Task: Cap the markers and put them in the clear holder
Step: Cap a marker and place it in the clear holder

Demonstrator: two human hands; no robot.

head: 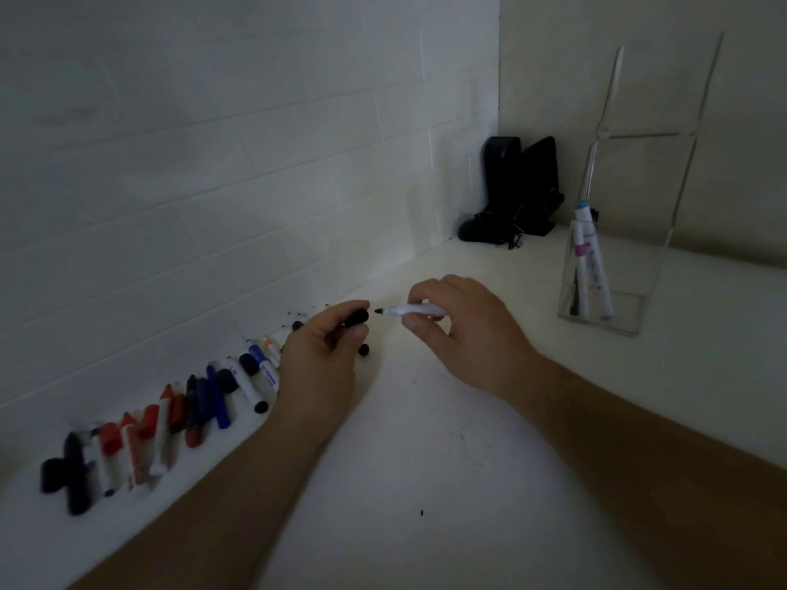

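Note:
My right hand point(460, 330) pinches a white marker point(415, 310) with a bare black tip that points left. My left hand point(323, 355) grips a black cap point(357, 318), its open end a short gap away from the tip. Both are held above the white table. A row of loose markers and caps point(179, 415), black, red, blue and orange, lies along the foot of the wall at the left. The clear holder point(626, 300) stands at the right with a few capped markers point(590, 270) upright inside it.
A white brick wall point(213, 163) runs along the left and meets another wall in the corner. Black devices with a cable point(515, 193) stand in that corner. A small black cap point(363, 350) lies on the white table point(426, 462) under my left hand.

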